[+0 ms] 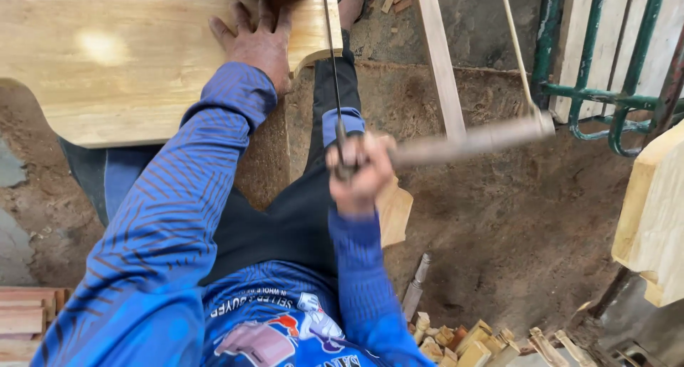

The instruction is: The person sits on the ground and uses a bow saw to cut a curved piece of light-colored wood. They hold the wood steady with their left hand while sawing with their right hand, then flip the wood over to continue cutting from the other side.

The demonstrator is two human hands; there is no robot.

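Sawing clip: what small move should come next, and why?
Probably another stroke along the curve: the left hand presses the wooden plank flat, the right hand grips the frame saw, and its blade sits at the curved cut edge.

The board (pixel 121 60) is pale, planed wood, smooth with a soft sheen where light falls on it. The saw's frame (pixel 463 142) is bare, worn wood, matt and greyish; its blade (pixel 332 60) is thin dark metal. The sleeves (pixel 178 217) are blue knit cloth, slightly glossy. The floor (pixel 513 224) is rough, matt brown earth and sawdust. The railing (pixel 605 96) is green-painted metal, chipped.
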